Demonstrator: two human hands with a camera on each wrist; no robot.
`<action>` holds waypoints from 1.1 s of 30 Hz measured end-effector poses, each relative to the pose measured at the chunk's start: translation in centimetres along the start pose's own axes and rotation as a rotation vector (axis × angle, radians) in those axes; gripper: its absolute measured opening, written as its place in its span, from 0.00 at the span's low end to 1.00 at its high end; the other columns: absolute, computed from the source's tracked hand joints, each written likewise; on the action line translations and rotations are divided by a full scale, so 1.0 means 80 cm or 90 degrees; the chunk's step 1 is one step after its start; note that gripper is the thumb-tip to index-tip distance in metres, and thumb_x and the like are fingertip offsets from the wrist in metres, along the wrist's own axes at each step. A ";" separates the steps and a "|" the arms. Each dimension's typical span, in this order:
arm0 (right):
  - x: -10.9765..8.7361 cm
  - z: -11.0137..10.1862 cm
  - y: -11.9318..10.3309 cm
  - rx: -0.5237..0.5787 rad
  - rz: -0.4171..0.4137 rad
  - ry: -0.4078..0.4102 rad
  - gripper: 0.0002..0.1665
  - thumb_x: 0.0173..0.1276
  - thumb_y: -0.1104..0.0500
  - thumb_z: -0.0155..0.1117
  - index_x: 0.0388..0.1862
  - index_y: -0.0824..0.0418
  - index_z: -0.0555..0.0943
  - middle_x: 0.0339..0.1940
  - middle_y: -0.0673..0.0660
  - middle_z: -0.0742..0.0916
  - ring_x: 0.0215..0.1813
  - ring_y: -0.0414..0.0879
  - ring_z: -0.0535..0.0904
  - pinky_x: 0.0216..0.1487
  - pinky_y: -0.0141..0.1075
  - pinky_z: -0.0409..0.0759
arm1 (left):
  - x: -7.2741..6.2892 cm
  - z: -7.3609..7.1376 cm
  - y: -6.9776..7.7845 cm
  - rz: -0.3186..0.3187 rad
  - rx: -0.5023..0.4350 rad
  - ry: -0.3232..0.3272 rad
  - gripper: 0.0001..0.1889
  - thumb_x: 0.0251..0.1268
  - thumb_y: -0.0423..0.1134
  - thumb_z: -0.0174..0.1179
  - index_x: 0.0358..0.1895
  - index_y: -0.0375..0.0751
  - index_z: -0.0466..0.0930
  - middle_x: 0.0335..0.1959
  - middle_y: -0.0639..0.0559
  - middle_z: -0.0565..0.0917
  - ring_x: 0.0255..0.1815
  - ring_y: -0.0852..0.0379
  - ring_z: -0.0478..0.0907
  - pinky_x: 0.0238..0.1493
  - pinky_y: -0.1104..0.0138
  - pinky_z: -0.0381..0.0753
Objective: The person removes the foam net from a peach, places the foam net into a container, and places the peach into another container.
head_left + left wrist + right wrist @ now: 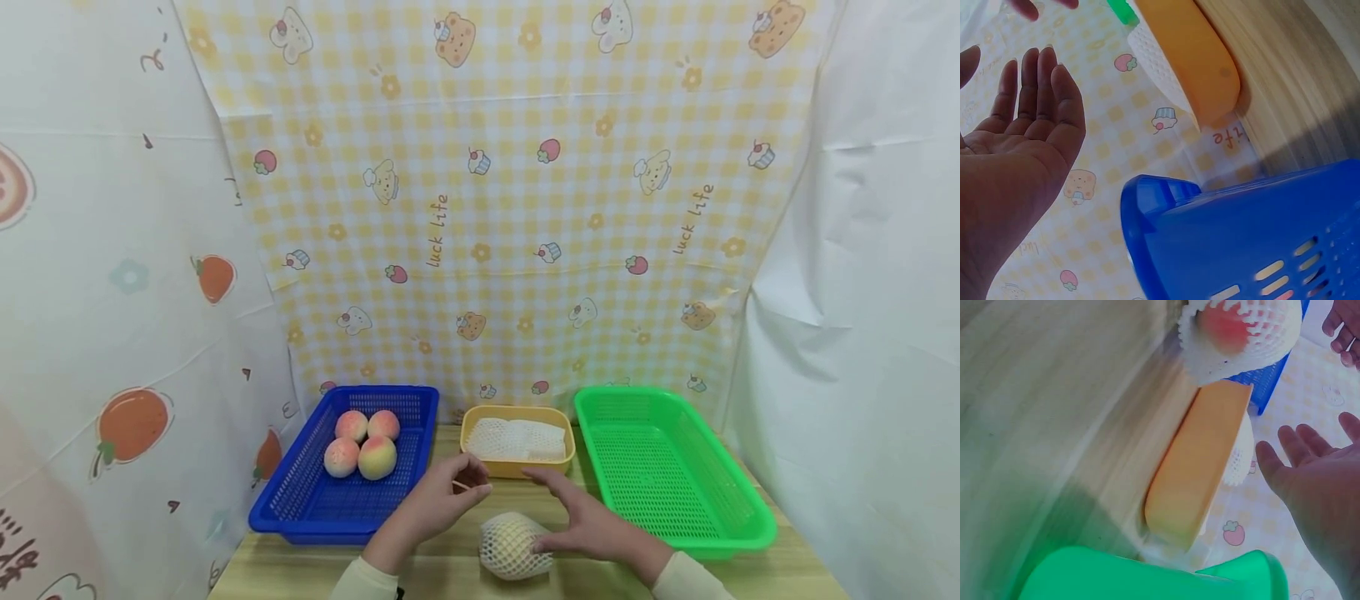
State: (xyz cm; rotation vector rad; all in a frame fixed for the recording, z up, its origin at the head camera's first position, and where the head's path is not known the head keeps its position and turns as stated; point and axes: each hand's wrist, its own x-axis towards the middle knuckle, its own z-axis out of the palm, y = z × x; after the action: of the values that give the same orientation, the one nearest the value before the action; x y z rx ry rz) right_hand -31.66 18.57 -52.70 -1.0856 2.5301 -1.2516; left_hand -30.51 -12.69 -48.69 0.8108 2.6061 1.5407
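A peach in a white foam net sits on the wooden table near its front; red skin shows through the net opening in the right wrist view. My right hand is just to its right, fingers spread and relaxed, thumb overlapping the net's edge in the head view. Whether the thumb touches it I cannot tell. Up and left of the peach hovers my left hand, its fingers loosely bent in the head view and holding nothing. The left wrist view shows that palm with nothing in it.
On the left stands a blue basket with several bare peaches. A yellow box of white foam nets is at the back middle. To the right is a green basket. Printed cloth hangs behind.
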 end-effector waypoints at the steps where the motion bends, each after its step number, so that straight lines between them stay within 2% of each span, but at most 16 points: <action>1: -0.001 0.001 0.001 0.007 0.004 -0.003 0.62 0.67 0.43 0.84 0.91 0.39 0.57 0.88 0.53 0.68 0.84 0.66 0.65 0.78 0.73 0.63 | -0.001 0.000 -0.001 -0.003 -0.001 -0.001 0.07 0.84 0.45 0.65 0.55 0.50 0.85 0.48 0.58 0.87 0.52 0.57 0.85 0.56 0.58 0.86; 5: -0.004 0.013 0.008 0.013 0.019 -0.011 0.64 0.67 0.42 0.84 0.93 0.47 0.55 0.89 0.61 0.65 0.85 0.70 0.62 0.76 0.76 0.63 | -0.003 0.000 -0.002 -0.013 0.001 0.002 0.07 0.84 0.44 0.65 0.55 0.49 0.85 0.48 0.59 0.88 0.52 0.58 0.85 0.54 0.61 0.86; 8: -0.005 0.024 0.015 0.019 0.028 -0.014 0.65 0.68 0.43 0.84 0.93 0.53 0.55 0.88 0.67 0.65 0.83 0.74 0.64 0.74 0.75 0.67 | -0.004 -0.001 0.000 -0.016 -0.002 0.005 0.08 0.84 0.45 0.66 0.55 0.48 0.86 0.48 0.58 0.88 0.52 0.57 0.85 0.53 0.63 0.85; 10: -0.004 0.032 0.020 0.031 0.034 -0.019 0.65 0.68 0.44 0.85 0.92 0.57 0.55 0.86 0.70 0.66 0.80 0.74 0.67 0.74 0.70 0.71 | -0.005 -0.001 0.002 -0.016 -0.006 0.006 0.09 0.84 0.45 0.66 0.55 0.47 0.86 0.48 0.57 0.88 0.52 0.56 0.85 0.53 0.62 0.85; 12: -0.003 0.039 0.025 0.040 0.044 -0.026 0.66 0.67 0.44 0.85 0.92 0.59 0.56 0.84 0.71 0.69 0.78 0.71 0.71 0.74 0.60 0.74 | -0.005 -0.001 0.003 -0.017 -0.007 0.006 0.09 0.84 0.45 0.66 0.55 0.47 0.86 0.48 0.57 0.88 0.52 0.56 0.85 0.53 0.62 0.85; 15: -0.003 0.048 0.029 0.040 0.061 -0.033 0.67 0.66 0.43 0.86 0.92 0.59 0.56 0.83 0.70 0.70 0.78 0.66 0.72 0.77 0.55 0.72 | -0.005 -0.001 0.001 -0.017 -0.002 0.006 0.08 0.84 0.46 0.66 0.55 0.49 0.86 0.47 0.58 0.88 0.52 0.56 0.85 0.53 0.63 0.85; 19: -0.004 0.058 0.031 0.039 0.073 -0.032 0.66 0.65 0.42 0.86 0.91 0.56 0.58 0.85 0.66 0.71 0.79 0.65 0.72 0.77 0.65 0.70 | -0.005 -0.001 -0.001 -0.016 0.003 0.004 0.08 0.84 0.46 0.66 0.55 0.49 0.86 0.47 0.58 0.88 0.52 0.57 0.85 0.53 0.63 0.85; 20: -0.004 0.060 0.032 0.039 0.074 -0.029 0.65 0.66 0.42 0.85 0.91 0.57 0.58 0.84 0.65 0.73 0.78 0.64 0.73 0.76 0.65 0.71 | -0.005 -0.001 -0.001 -0.017 0.003 0.003 0.08 0.84 0.46 0.66 0.55 0.49 0.86 0.47 0.58 0.88 0.52 0.57 0.85 0.53 0.63 0.85; 24: -0.005 0.067 0.030 0.053 0.083 -0.019 0.58 0.68 0.44 0.84 0.88 0.56 0.63 0.76 0.62 0.79 0.71 0.58 0.79 0.70 0.54 0.78 | -0.006 0.000 -0.002 -0.022 0.000 0.001 0.07 0.84 0.45 0.66 0.55 0.49 0.86 0.47 0.58 0.88 0.52 0.57 0.85 0.53 0.62 0.85; 27: -0.005 0.070 0.026 0.078 0.098 -0.010 0.55 0.68 0.47 0.84 0.86 0.56 0.65 0.71 0.59 0.82 0.67 0.55 0.81 0.66 0.48 0.79 | -0.006 0.001 -0.003 -0.026 0.000 0.003 0.07 0.84 0.46 0.66 0.54 0.50 0.86 0.47 0.59 0.88 0.52 0.57 0.85 0.53 0.63 0.85; 33: -0.002 0.074 0.022 0.124 0.116 0.002 0.50 0.67 0.52 0.84 0.82 0.55 0.68 0.68 0.58 0.82 0.63 0.54 0.82 0.62 0.50 0.80 | -0.006 0.002 -0.004 -0.027 0.002 0.009 0.07 0.83 0.45 0.66 0.54 0.50 0.85 0.47 0.59 0.88 0.52 0.57 0.85 0.53 0.62 0.85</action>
State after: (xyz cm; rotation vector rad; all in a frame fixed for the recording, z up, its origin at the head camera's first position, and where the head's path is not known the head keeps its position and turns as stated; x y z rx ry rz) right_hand -30.13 15.54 -57.85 -0.7940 2.3852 -1.4127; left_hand -30.19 -12.83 -49.13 0.7432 2.6180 1.5392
